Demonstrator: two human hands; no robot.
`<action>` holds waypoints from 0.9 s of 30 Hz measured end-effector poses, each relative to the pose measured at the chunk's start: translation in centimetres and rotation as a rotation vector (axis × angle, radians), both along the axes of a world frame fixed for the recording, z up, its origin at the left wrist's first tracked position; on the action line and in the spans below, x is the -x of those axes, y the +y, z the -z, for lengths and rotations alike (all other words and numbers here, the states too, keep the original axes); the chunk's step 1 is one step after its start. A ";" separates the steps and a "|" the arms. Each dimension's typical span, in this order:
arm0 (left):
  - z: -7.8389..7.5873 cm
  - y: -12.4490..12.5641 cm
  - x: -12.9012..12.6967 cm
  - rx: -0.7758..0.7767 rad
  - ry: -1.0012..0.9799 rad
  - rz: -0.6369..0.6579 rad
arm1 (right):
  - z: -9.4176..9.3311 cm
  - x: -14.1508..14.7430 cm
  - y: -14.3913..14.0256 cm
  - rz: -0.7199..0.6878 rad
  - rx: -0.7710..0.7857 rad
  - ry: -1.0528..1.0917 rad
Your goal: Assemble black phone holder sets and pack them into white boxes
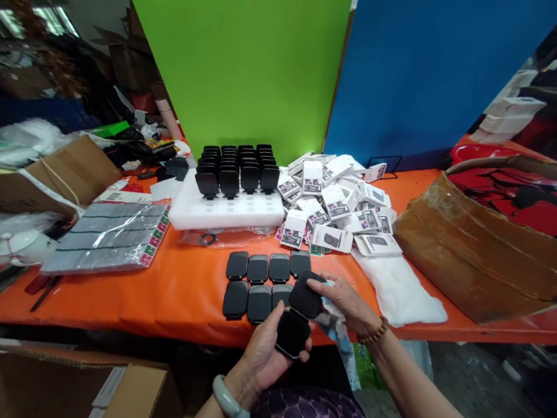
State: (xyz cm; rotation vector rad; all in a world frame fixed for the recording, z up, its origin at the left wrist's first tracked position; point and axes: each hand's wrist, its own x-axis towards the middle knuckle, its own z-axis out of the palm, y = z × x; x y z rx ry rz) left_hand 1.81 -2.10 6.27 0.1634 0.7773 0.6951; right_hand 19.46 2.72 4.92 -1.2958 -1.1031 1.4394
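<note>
Black and matte, with two rounded square plates joined end to end, the stand (307, 296) is held over the near edge of the table (173, 291). Its lower plate is gripped between thumb and fingers by the left hand (266, 348); its upper plate is pinched by the right hand (345, 302), where a crumpled cloth (332, 317) is also held. The table is covered in orange sheeting. Two rows of pads (257, 268) are laid just beyond, partly hidden by the hands. Farther off, white foam (227, 215) is topped with upright black panels (228, 182); to its right, small boxes (313, 176) are heaped.
</note>
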 end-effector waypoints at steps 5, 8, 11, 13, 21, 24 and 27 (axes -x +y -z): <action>0.9 0.0 -0.1 0.065 0.016 -0.052 | -1.3 1.4 -1.5 0.000 -0.191 -0.320; 1.1 0.5 -0.2 0.157 -0.019 -0.186 | -1.8 3.3 -3.3 -0.010 -0.480 -0.586; 1.0 1.2 0.1 0.215 -0.058 -0.352 | -1.8 5.3 -5.8 -0.198 -0.679 -0.788; 0.9 1.4 0.6 0.241 -0.075 -0.383 | -1.7 6.0 -7.2 -0.319 -0.704 -0.807; 0.6 1.2 0.5 0.279 -0.216 -0.274 | -2.1 4.7 -7.9 -0.378 -0.678 -0.623; 0.5 1.3 -0.4 0.244 -0.253 -0.264 | -2.1 3.1 -6.6 -0.227 -0.632 -0.502; 0.4 1.5 -1.0 0.144 -0.257 -0.146 | -2.2 0.0 -3.5 -0.048 -0.351 -0.351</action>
